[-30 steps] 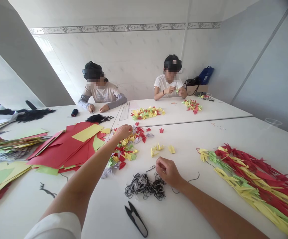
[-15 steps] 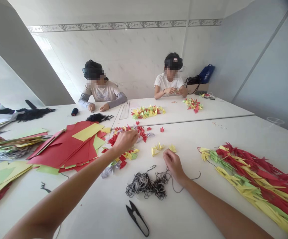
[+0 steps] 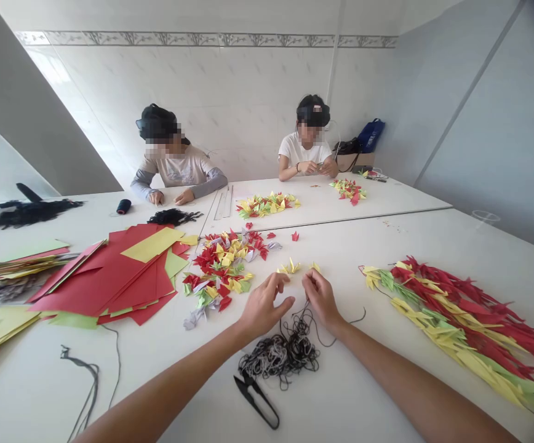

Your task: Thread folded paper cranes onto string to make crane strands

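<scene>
Cord tangle (image 3: 278,357); right hand (image 3: 321,298), grip narrow, seemingly on strand (image 3: 306,304); left hand (image 3: 267,304) wide. Likely separating cord; next calls for left pinch.

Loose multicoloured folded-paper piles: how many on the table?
3: near pile, left of the left hand; larger far pile, centre; smaller far pile, by the white-shirted person.

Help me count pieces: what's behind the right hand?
A folded yellow paper piece shows just beyond the right hand, which covers its lower part; anything else hidden there cannot be seen.
</scene>
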